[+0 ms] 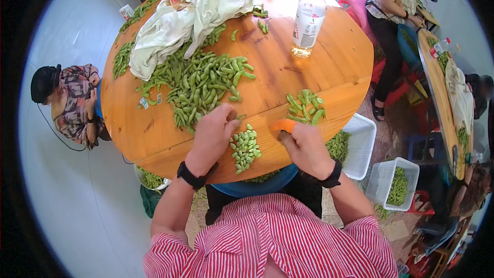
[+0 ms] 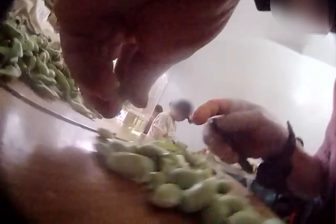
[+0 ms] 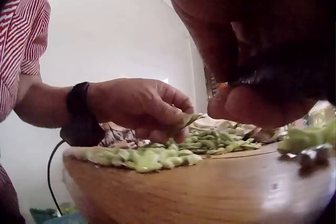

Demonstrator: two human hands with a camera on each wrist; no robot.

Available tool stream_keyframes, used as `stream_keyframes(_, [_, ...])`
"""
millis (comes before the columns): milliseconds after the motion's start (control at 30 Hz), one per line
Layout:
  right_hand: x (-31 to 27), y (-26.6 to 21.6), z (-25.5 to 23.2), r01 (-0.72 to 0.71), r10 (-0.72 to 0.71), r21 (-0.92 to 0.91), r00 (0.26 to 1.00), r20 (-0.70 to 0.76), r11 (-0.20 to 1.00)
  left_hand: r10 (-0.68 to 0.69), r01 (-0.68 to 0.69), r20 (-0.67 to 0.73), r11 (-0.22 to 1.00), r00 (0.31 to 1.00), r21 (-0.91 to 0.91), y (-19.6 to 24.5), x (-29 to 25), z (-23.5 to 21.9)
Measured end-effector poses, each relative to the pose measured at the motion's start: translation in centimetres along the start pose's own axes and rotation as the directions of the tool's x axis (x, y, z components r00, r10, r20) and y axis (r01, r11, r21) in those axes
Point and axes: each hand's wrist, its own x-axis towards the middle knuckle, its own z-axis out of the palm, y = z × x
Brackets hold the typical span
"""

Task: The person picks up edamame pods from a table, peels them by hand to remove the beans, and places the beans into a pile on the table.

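On the round wooden table (image 1: 319, 72), from left: big heap of unshelled pods (image 1: 203, 85) under a cloth (image 1: 190, 15). Next, left hand (image 1: 213, 136), fingers curled, pinching a single pod (image 3: 190, 119) just above the small pile of shelled beans (image 1: 245, 148). Then right hand (image 1: 306, 149), fingers curled round a small tool, orange guard (image 1: 284, 125) on the thumb. Beyond, a few empty pods (image 1: 306, 107). Risks, as judged: beans near the table edge could roll off if nudged; a slippery pod could squirt free; tool close to the left fingertips.
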Motion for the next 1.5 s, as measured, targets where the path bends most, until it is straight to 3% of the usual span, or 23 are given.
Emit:
stream_keyframes(33, [0.0,-0.2,0.4,-0.045,0.044,0.015,0.999,0.013,0.999,-0.086,0.09,0.032,0.98,0.996,-0.175,0.4,-0.4,-0.1])
stream_keyframes(67, [0.0,-0.8,0.7,-0.121,0.117,0.095,0.992,0.05,0.988,-0.085,0.09,0.035,0.98,0.996,-0.176,0.7,-1.0,0.2])
stream_keyframes(133, [0.2,-1.2,1.5,-0.121,0.117,0.142,0.992,0.04,0.982,-0.247,0.303,0.175,0.797,0.953,-0.522,1.3,-2.0,0.8])
stream_keyframes(167, [0.2,-1.4,1.9,-0.117,0.114,0.19,0.993,0.031,0.975,-0.246,0.303,0.177,0.796,0.953,-0.524,1.8,-2.4,0.9])
stream_keyframes(233, [0.4,-1.7,2.2,-0.114,0.11,0.197,0.993,0.032,0.974,-0.28,0.402,0.29,0.598,0.915,-0.693,2.6,-3.0,1.0])
stream_keyframes(300, [0.6,-2.2,2.2,-0.147,0.13,0.221,0.987,0.091,0.964,-0.249,0.361,0.263,0.592,0.932,-0.721,2.8,-3.4,1.3])
stream_keyframes(500, [0.5,-2.4,2.4,-0.139,0.131,0.169,0.99,0.058,0.976,-0.269,0.381,0.272,0.581,0.924,-0.719,3.6,-3.9,1.2])
stream_keyframes(600, [0.2,-1.5,2.7,-0.11,0.104,0.065,0.99,0.09,0.992,-0.256,0.322,0.201,0.652,0.946,-0.687,3.9,-4.1,1.3])
stream_keyframes(667, [0.1,-1.4,3.0,-0.099,0.096,0.03,0.991,0.089,0.995,-0.141,0.138,0.031,0.859,0.989,-0.493,3.9,-4.3,1.6])
stream_keyframes(700, [0.1,-1.5,3.2,-0.087,0.087,-0.003,0.992,0.09,0.996,-0.141,0.138,0.031,0.859,0.99,-0.493,4.1,-4.5,1.8])
stream_keyframes(767, [0.1,-1.7,3.5,-0.08,0.08,-0.003,0.993,0.082,0.997,0.077,-0.117,-0.164,0.961,0.983,-0.25,4.4,-4.8,2.1])
stream_keyframes(900, [-0.1,-1.4,3.4,-0.043,0.04,0.021,0.991,0.124,0.999,0.106,-0.162,-0.178,0.927,0.978,-0.338,2.7,-5.1,3.0])
stream_keyframes(967, [-0.1,-1.2,3.4,-0.003,0.0,0.022,0.991,0.131,1.0,-0.072,0.025,-0.052,0.789,0.996,-0.614,2.1,-5.6,3.3])
stream_keyframes(1000, [0.0,-1.2,3.5,0.038,-0.042,0.029,0.989,0.141,0.999,-0.058,0.015,-0.05,0.785,0.997,-0.619,2.0,-5.7,3.0])
stream_keyframes(1067, [-0.1,-1.2,3.7,0.037,-0.048,0.081,0.99,0.134,0.996,-0.257,0.376,0.296,0.368,0.92,-0.85,1.9,-5.8,2.2])
stream_keyframes(1200, [-0.1,-1.8,3.5,0.013,-0.043,0.223,0.99,0.133,0.975,-0.224,0.413,0.362,0.251,0.905,-0.876,1.4,-5.7,1.6])
stream_keyframes(1267, [-0.1,-1.7,3.6,-0.026,-0.018,0.278,0.988,0.154,0.96,-0.256,0.496,0.46,0.098,0.85,-0.863,1.4,-5.7,1.3])
stream_keyframes(1300, [-0.1,-1.4,3.8,-0.03,-0.01,0.262,0.989,0.148,0.965,-0.253,0.496,0.46,0.1,0.851,-0.863,1.6,-5.6,1.2])
stream_keyframes(1367, [0.0,-1.2,3.8,-0.032,-0.002,0.243,0.99,0.138,0.969,-0.288,0.491,0.407,0.354,0.867,-0.796,2.1,-5.5,1.0])
stream_keyframes(1400, [0.1,-1.3,3.6,-0.03,-0.004,0.222,0.988,0.153,0.975,-0.285,0.489,0.406,0.354,0.868,-0.797,2.1,-5.6,1.1])
stream_keyframes(1467, [0.1,-1.5,3.3,-0.024,-0.012,0.203,0.985,0.174,0.979,-0.144,0.217,0.169,0.78,0.975,-0.586,2.0,-5.9,1.5])
stream_keyframes(1500, [0.1,-1.7,3.3,-0.034,0.004,0.168,0.984,0.178,0.985,-0.149,0.22,0.167,0.782,0.975,-0.584,2.2,-5.9,1.3])
